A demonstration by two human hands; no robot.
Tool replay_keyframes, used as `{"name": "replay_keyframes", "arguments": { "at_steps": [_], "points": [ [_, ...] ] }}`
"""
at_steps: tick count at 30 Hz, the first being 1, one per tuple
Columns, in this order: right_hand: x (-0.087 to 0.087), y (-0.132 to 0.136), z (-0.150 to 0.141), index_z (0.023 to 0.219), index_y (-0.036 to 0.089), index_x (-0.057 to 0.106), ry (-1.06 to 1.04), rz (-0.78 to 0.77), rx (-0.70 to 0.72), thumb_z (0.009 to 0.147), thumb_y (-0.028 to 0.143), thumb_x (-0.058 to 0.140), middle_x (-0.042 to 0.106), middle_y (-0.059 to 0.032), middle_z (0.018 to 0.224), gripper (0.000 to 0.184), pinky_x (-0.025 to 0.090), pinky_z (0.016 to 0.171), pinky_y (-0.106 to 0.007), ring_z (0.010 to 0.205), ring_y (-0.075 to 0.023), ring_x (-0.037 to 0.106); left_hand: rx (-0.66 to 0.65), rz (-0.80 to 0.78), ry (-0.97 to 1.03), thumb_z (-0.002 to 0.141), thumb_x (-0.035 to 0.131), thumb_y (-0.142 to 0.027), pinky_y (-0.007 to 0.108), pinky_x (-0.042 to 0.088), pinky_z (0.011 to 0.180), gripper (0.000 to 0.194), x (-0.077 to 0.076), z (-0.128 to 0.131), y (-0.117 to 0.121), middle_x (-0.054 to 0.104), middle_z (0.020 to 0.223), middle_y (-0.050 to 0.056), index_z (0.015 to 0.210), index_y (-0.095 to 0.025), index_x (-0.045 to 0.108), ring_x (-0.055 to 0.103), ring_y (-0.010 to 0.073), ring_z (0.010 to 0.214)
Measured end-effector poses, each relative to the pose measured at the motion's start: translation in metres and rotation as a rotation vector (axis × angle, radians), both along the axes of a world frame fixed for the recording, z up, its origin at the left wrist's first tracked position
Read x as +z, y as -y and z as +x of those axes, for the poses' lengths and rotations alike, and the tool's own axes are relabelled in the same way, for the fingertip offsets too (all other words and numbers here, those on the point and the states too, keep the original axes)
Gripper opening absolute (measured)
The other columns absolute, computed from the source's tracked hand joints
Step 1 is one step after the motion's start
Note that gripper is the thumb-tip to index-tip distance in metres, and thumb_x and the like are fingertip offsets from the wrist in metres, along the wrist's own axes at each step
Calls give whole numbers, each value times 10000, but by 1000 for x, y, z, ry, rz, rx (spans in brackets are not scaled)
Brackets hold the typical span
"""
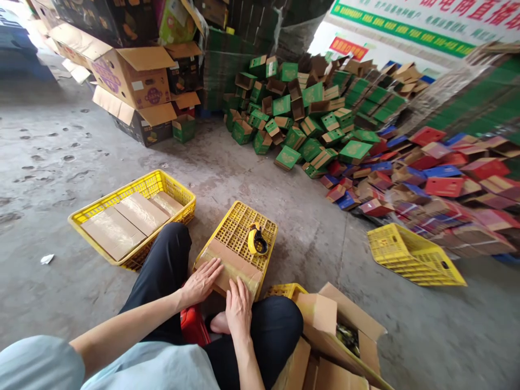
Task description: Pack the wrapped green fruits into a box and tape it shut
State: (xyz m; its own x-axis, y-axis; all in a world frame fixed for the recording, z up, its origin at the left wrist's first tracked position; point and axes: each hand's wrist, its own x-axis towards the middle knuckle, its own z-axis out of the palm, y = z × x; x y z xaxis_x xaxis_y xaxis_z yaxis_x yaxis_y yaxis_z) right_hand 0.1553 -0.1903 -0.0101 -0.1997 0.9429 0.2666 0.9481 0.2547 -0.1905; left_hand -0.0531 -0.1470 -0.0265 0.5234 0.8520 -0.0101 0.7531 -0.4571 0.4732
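Note:
Between my knees a small brown cardboard box [236, 259] lies on an upturned yellow plastic crate [227, 227], a shiny strip of clear tape along its near side. My left hand [202, 279] rests flat on the box's left part, fingers stretched out. On the near edge, farther right, my right hand [239, 306] lies with its fingers extended against the taped side. Neither hand grips anything. Just beyond the box, a yellow and black tape dispenser [257, 240] sits on the crate's grid.
To the left, a yellow basket [117, 264] holds taped cardboard boxes [140, 213]. An open carton [320, 314] with dark contents stands by my right knee. A tilted yellow crate [410, 257] is at right. Green boxes [286, 157] and red and blue boxes [444, 186] are heaped behind.

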Motion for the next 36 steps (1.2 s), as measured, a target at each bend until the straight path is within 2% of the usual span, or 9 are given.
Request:
{"name": "replay_keyframes", "arguments": {
  "at_steps": [3,7,12,15,20,23,26,31,36],
  "points": [
    [4,-4,-9,1447,261,648,34,-33,-57,1097,401,372,658,-145,1409,467,487,1050,-507,1206,-325,630,30,-15,-57,799,655,-143,571,197,1291,970,3,11,3,20,1757,162,1671,-219,237,56,359,1625],
    [6,-7,-15,1450,275,648,44,-44,-71,1093,440,394,665,-147,1389,469,498,1034,-509,1185,-332,638,59,-38,-67,817,714,-248,580,193,1286,975,5,15,2,51,1756,176,1673,-198,249,70,371,1625],
    [1,4,6,1408,225,680,-18,-26,-14,1112,431,323,654,-139,1435,507,506,1093,-439,1293,-285,614,126,26,-42,859,737,-444,590,220,1278,947,2,-13,-8,132,1756,159,1665,-217,296,100,401,1619],
    [-3,12,10,1404,198,685,-19,-9,-25,1112,448,320,648,-147,1458,530,495,1127,-453,1349,-297,592,192,69,-52,871,719,-547,600,234,1269,977,-2,-27,-15,128,1750,190,1667,-183,285,103,421,1614],
    [-8,6,-35,1492,117,599,4,-39,-67,1101,488,343,576,-200,1534,596,474,1142,-529,1429,-376,529,174,90,-57,835,752,-588,618,255,1253,1058,-10,-26,-19,76,1744,235,1672,-162,264,84,451,1607],
    [-5,-8,-71,1521,102,559,-8,-80,-14,1108,409,350,549,-187,1560,556,447,1171,-526,1453,-366,512,173,108,-55,906,698,-436,605,279,1247,925,-12,-27,-15,44,1756,195,1684,-212,250,98,448,1606],
    [-1,-17,-84,1539,118,537,-20,-106,5,1112,389,348,532,-165,1579,540,429,1189,-522,1482,-351,480,163,115,-50,943,638,-323,585,302,1243,856,-11,-31,-11,16,1763,150,1691,-271,226,119,427,1608],
    [-6,-5,-37,1524,137,560,-25,-70,-76,1116,427,336,549,-162,1566,548,474,1150,-509,1457,-345,515,171,51,-67,844,788,-388,579,329,1238,1007,-7,-31,-11,-77,1755,152,1683,-275,242,98,446,1602],
    [-19,25,15,1466,71,609,-103,-14,-201,1103,519,308,596,-210,1508,650,505,1139,-458,1437,-337,543,174,50,-63,835,770,-377,595,341,1231,1088,-7,-25,-11,-173,1734,162,1694,-263,113,28,446,1597]
  ]
}}
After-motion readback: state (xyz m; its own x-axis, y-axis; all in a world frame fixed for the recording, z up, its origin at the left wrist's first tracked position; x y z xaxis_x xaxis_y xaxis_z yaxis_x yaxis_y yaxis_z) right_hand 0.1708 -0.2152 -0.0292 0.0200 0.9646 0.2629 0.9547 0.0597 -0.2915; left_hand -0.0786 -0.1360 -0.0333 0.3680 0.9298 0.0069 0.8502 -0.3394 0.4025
